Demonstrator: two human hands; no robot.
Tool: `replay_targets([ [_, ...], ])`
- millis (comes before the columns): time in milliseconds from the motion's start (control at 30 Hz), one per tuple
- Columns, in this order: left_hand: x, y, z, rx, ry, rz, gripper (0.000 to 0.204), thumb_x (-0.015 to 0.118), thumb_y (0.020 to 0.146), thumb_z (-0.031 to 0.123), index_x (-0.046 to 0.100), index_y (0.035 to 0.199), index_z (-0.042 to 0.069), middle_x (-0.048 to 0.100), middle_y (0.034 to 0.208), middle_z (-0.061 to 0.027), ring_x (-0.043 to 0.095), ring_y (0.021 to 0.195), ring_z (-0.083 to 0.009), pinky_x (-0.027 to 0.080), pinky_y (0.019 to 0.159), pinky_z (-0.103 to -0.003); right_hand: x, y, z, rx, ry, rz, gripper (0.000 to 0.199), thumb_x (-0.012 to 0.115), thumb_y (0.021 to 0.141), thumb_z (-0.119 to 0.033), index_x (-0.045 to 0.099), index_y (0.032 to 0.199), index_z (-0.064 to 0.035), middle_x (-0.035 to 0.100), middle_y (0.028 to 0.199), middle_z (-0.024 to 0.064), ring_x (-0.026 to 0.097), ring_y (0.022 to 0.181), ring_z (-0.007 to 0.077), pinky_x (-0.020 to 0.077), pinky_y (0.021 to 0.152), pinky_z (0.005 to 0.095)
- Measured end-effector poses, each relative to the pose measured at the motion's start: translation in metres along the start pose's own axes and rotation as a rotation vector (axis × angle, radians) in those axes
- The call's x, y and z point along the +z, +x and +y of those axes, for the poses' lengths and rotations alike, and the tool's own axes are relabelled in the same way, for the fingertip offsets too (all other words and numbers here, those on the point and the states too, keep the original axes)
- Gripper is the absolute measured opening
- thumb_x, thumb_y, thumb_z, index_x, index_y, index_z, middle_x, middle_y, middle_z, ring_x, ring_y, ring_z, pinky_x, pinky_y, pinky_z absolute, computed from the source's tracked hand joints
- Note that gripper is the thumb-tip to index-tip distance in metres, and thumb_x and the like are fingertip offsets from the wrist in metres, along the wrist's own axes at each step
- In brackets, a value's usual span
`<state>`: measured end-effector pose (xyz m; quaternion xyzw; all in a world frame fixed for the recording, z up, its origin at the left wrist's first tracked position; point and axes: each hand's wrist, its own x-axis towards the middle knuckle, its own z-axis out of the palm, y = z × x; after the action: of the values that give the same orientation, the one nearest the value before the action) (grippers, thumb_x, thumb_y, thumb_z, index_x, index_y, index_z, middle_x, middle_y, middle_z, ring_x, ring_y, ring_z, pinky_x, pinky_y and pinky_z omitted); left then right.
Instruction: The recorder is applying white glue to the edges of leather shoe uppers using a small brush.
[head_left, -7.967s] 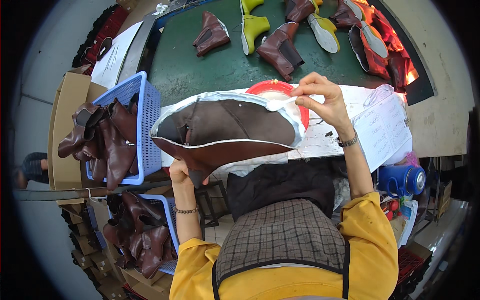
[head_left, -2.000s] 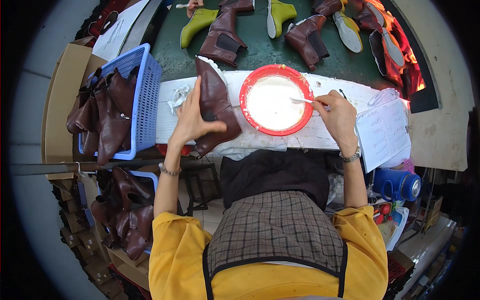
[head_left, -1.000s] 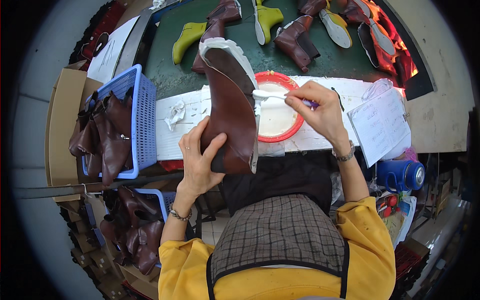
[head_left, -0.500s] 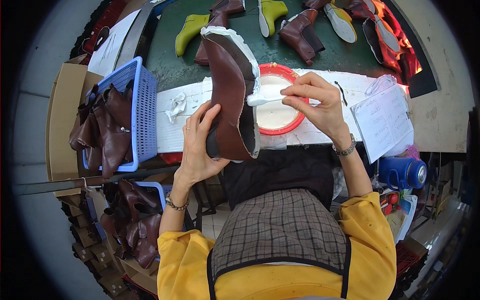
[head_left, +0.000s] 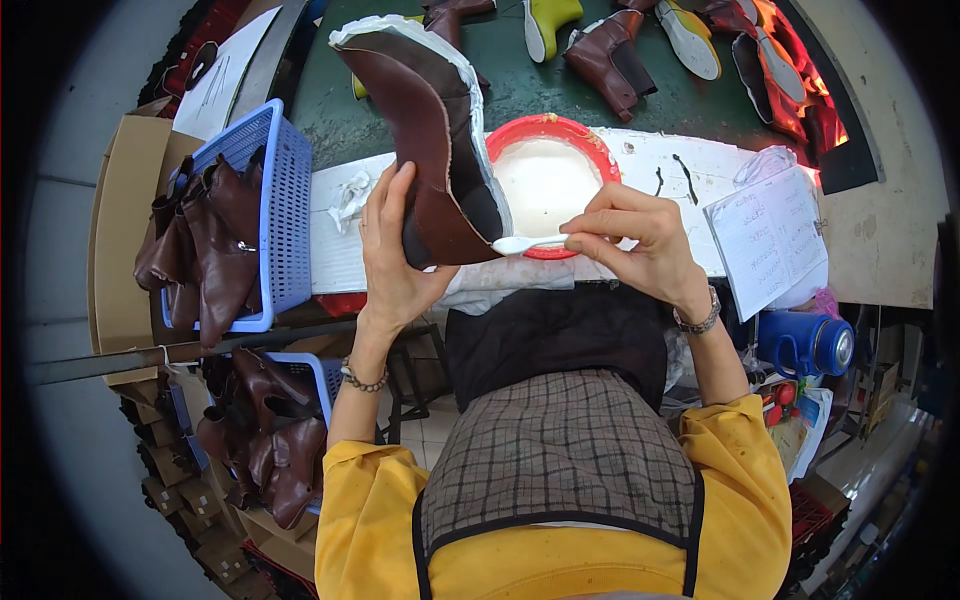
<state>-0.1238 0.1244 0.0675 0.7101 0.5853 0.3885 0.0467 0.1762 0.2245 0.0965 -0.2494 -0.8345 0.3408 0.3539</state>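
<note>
My left hand (head_left: pixel 392 262) grips a brown leather boot upper (head_left: pixel 405 120) by its lower part, thumb and fingers around it. White paste lines the far edge and inner rim of the upper. Pinched in my right hand (head_left: pixel 640 240) is a white toothbrush-like brush (head_left: pixel 525 243), its head touching the near lower edge of the upper. Just behind the brush stands a red-rimmed basin (head_left: pixel 606 150) with creamy white liquid inside, partly covered by my right fingers.
Blue baskets (head_left: pixel 290 215) full of brown boot uppers (head_left: pixel 222 240) are at my left. Brown boots (head_left: pixel 610 65) and yellow-green shoes (head_left: pixel 548 25) lie on the green tabletop (head_left: pixel 330 125). A written notebook (head_left: pixel 770 240) and a blue flask (head_left: pixel 800 343) are on the right.
The upper has tilted and shifted left, showing more of its inside. The brush has moved down along its edge to the near lower corner.
</note>
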Motion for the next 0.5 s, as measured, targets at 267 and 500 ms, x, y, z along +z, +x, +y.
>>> replay_targets([
  [267,-0.031,-0.012,-0.017,-0.25,-0.707,0.044,0.111,0.077,0.063,0.003,0.025,0.161,-0.002,0.039,0.161,-0.0186,0.041,0.148,-0.0295,0.031,0.122,-0.041,-0.014,0.003,0.073,0.047,-0.826,0.011,0.014,0.079,0.09,-0.019,0.081,0.097,-0.0072,0.07,0.085,0.0053,0.064,0.068,0.018,0.0503,0.06,0.0307],
  [500,-0.053,-0.084,-0.072,-0.588,-1.203,-0.037,0.11,0.083,0.065,0.017,0.027,0.157,-0.003,0.054,0.143,-0.0249,0.06,0.128,-0.0377,0.051,0.108,-0.047,-0.028,0.025,0.048,0.184,-0.175,0.109,0.013,0.081,0.085,-0.017,0.081,0.096,-0.0091,0.071,0.089,0.004,0.069,0.084,0.0186,0.0514,0.075,0.031],
])
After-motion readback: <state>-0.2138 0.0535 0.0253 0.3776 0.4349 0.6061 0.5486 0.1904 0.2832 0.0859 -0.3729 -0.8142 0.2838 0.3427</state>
